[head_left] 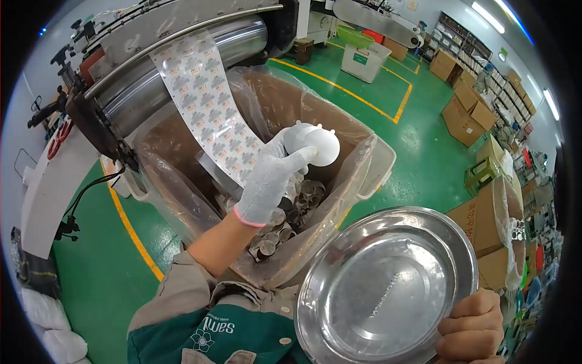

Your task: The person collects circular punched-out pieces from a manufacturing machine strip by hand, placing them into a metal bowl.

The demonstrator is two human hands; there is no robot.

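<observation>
My left hand, in a pale knitted glove with a pink cuff, is closed on white round discs with small tabs. It is above the lined bin, beside a printed strip that hangs from a metal roller. Below the hand, loose round pieces and scrap lie in the bin, partly hidden by the glove and strip. At the lower right my bare right hand grips the rim of a round stainless steel tray, which has nothing on it.
The large bin with a clear plastic liner stands right below the roller machine. Yellow lines mark the green floor. A white tub stands farther back. Cardboard boxes and a green stool are on the right.
</observation>
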